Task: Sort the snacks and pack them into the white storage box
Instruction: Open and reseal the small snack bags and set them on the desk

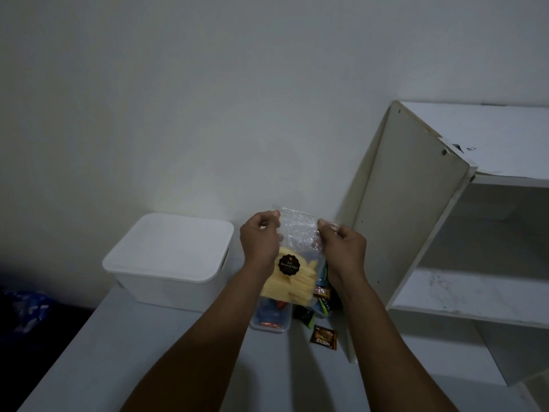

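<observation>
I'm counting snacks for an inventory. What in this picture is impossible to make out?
Head view, all dim:
1. Box: its lid hides the inside.
2. Tub: the bag overlaps it; contents blurred.
3. Sachets: partly behind the bag and right hand; count and labels unreadable.
4. Bag's seal: the grip of left hand and right hand covers it.
5. Blue thing at the left edge: too dark to identify.

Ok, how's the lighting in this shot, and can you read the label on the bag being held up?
Head view: dim and underexposed, the far left nearly black; the white box is the brightest thing; wide-angle bending tilts the cabinet door; the left hand and right hand pinch the bag, its label only partly readable, starting "Stik"; the packets beneath are murky.
</observation>
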Motion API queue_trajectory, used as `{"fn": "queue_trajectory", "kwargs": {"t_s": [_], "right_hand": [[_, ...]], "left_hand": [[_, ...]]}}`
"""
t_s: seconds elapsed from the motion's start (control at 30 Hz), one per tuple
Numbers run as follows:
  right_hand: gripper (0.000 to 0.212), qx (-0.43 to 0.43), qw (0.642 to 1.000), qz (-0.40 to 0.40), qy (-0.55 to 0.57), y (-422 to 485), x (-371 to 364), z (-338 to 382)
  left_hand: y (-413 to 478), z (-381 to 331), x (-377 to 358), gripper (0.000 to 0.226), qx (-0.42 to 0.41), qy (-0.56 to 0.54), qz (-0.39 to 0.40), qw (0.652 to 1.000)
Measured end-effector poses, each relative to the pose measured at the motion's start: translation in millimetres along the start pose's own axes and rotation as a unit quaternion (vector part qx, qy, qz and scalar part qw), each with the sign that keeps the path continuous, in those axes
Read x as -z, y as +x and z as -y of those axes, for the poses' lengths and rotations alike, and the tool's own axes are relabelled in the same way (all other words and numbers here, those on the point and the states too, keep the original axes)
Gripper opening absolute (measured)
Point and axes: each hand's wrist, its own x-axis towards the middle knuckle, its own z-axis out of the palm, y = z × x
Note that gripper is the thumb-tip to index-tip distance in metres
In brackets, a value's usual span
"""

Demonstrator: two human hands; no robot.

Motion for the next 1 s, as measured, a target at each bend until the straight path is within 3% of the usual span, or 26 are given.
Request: {"fn": "queue_trajectory", "kwargs": {"t_s": [0.13,0.4,0.6,0.8,0.9,1.0], "right_hand": [[0.014,-0.01,0.998,-0.058,0.034,-6,-8,-6],[0.023,-0.066,0.997,-0.035,0.024,-20,-10,-50],[0.03,-0.136,0.98,0.123,-0.075,-49,8,-101],[0.021,-0.159,0.922,0.279,-0.219,-109,32,-164],[0.033,-0.253,0.882,0.301,-0.261,-131,35,-193],[0.037,-0.321,0.882,0.254,-0.234,-149,32,-215]], "left_hand": [[-1,14,-1,0.013,-0.016,0.028,-0.047,0.998],[-4,47,39,0.014,0.031,0.044,-0.08,0.995],[-17,78,93,0.01,0.118,0.04,-0.09,0.988],[-41,131,152,0.009,0.223,0.051,-0.145,0.962],[-53,145,184,0.015,0.25,0.072,-0.139,0.956],[-70,159,219,0.037,0.254,0.143,-0.086,0.953]]}}
